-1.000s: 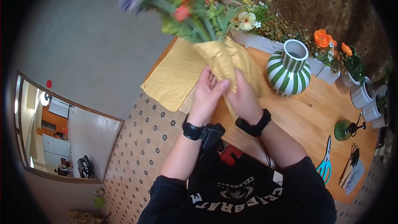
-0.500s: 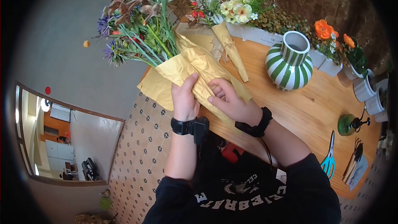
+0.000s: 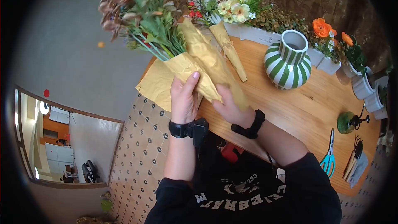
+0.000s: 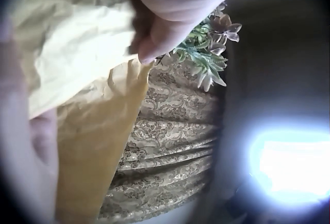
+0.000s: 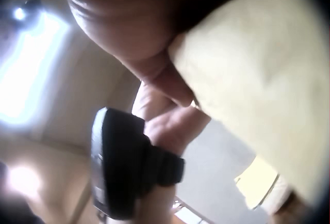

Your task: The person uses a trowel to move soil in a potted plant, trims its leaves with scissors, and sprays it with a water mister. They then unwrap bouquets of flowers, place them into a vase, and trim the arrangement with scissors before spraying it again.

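Observation:
A bouquet (image 3: 155, 37) of brownish and white flowers on green stems leans to the upper left in the head view. Yellow wrapping paper (image 3: 184, 66) surrounds its lower stems. My left hand (image 3: 184, 101) grips the wrapped stems, thumb across the front of the paper. Lower and to the right, my right hand (image 3: 233, 107) pinches the paper near its lower end, with some fingers hidden behind a loose flap (image 3: 211, 60). In the left wrist view, a thumb (image 4: 160, 41) presses on the crumpled paper (image 4: 77, 38). Pale paper (image 5: 258, 69) fills much of the right wrist view.
A green-and-white striped vase (image 3: 287, 64) stands on the wooden table (image 3: 286, 103). Behind it are potted flowers (image 3: 238, 10) and a slim paper-wrapped bundle (image 3: 230, 52). Scissors (image 3: 328, 157), a green spray bottle (image 3: 345, 122) and small tools (image 3: 352, 161) lie at the right. Another paper sheet (image 3: 155, 85) hangs over the table edge.
The bouquet has swung leftward and tilted, uncovering the slim bundle behind it. My right hand has shifted from the front of the wrap to its lower end, and the flap stands farther out.

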{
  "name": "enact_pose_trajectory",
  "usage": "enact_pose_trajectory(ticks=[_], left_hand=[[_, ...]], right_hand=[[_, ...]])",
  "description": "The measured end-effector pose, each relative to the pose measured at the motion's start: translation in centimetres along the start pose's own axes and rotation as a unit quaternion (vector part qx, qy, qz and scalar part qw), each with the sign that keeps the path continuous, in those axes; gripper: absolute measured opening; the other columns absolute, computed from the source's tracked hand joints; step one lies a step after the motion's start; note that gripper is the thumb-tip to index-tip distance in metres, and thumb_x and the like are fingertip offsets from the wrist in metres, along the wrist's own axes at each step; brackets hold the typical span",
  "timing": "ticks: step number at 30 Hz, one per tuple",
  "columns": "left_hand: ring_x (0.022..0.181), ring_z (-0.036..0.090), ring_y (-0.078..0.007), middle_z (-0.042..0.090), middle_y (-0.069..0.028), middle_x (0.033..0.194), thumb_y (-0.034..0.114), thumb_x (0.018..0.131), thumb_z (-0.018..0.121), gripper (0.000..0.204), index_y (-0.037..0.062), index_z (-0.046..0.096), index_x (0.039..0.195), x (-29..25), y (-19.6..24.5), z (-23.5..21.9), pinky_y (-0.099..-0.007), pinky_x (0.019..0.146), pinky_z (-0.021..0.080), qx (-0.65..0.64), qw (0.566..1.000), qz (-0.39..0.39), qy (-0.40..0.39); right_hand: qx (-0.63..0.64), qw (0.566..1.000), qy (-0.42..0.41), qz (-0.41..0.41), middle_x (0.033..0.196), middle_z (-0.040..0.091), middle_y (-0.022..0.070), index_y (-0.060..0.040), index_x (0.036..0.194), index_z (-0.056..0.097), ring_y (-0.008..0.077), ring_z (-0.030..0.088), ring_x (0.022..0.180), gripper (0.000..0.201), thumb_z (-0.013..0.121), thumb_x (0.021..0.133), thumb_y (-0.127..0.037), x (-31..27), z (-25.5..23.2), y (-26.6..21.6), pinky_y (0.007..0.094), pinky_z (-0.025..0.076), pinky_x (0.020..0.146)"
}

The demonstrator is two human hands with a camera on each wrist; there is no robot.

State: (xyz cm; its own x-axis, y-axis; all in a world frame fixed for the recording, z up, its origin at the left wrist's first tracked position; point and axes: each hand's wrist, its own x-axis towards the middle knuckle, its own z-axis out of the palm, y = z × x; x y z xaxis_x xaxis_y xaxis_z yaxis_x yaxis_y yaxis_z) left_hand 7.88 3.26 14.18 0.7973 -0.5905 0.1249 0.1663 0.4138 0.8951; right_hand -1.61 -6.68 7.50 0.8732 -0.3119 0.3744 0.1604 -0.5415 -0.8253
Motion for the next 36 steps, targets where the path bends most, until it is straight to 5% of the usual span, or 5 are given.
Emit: enact_pose_trajectory(ticks=[9, 13, 16, 28, 36], left_hand=[[0.096, 0.061, -0.0175, 0.062, -0.0106, 0.109, 0.0, 0.086, 0.061, 0.032, -0.0043, 0.052, 0.116, 1.7, -1.8, 1.1, -0.0302, 0.085, 0.049, 0.02, 0.993, 0.061, 0.095], [0.09, 0.064, -0.0193, 0.062, -0.01, 0.104, 0.002, 0.089, 0.055, 0.026, -0.0053, 0.051, 0.114, 1.4, -0.1, 0.2, -0.0331, 0.081, 0.053, 0.024, 0.998, 0.009, 0.06], [0.094, 0.063, -0.0184, 0.062, -0.0099, 0.107, 0.004, 0.089, 0.055, 0.028, -0.0046, 0.051, 0.116, 0.9, 0.4, 0.4, -0.0316, 0.083, 0.052, 0.001, 1.0, -0.014, 0.028], [0.096, 0.061, -0.0164, 0.063, -0.0103, 0.109, 0.001, 0.086, 0.062, 0.032, -0.0046, 0.053, 0.117, 0.5, -1.5, 1.9, -0.029, 0.086, 0.047, 0.095, 0.991, 0.065, 0.062], [0.099, 0.062, -0.022, 0.061, -0.0135, 0.113, 0.0, 0.089, 0.054, 0.031, -0.0068, 0.05, 0.119, 0.9, 0.5, 0.3, -0.0334, 0.088, 0.05, 0.01, 0.999, 0.019, 0.042]], right_hand=[[-0.149, 0.955, 0.166, -0.193, 0.113, 0.057, 0.0171, 0.0025, 0.121, 0.049, 0.0292, 0.055, 0.107, 0.043, 0.062, 0.082, -0.011, -0.1, 0.5, -1.3, 0.0369, 0.042, 0.093], [0.368, 0.914, -0.134, 0.104, 0.118, 0.056, 0.0106, 0.0046, 0.124, 0.047, 0.0151, 0.051, 0.109, 0.048, 0.065, 0.085, -0.017, 1.0, -0.3, 0.0, 0.0297, 0.041, 0.094], [0.408, 0.865, -0.256, 0.14, 0.112, 0.059, 0.0085, 0.0045, 0.123, 0.048, 0.0157, 0.055, 0.104, 0.048, 0.066, 0.083, -0.016, 1.5, -2.2, -0.6, 0.0298, 0.043, 0.091], [-0.048, 0.997, 0.034, -0.042, 0.093, 0.055, 0.0244, 0.0053, 0.096, 0.045, 0.0421, 0.055, 0.089, 0.024, 0.056, 0.078, -0.005, -0.1, 0.8, -1.1, 0.0475, 0.045, 0.076], [0.363, 0.927, -0.091, 0.025, 0.102, 0.058, 0.0137, 0.0035, 0.118, 0.046, 0.0226, 0.057, 0.093, 0.044, 0.066, 0.079, -0.006, 0.7, 1.2, -1.0, 0.0343, 0.045, 0.085]])
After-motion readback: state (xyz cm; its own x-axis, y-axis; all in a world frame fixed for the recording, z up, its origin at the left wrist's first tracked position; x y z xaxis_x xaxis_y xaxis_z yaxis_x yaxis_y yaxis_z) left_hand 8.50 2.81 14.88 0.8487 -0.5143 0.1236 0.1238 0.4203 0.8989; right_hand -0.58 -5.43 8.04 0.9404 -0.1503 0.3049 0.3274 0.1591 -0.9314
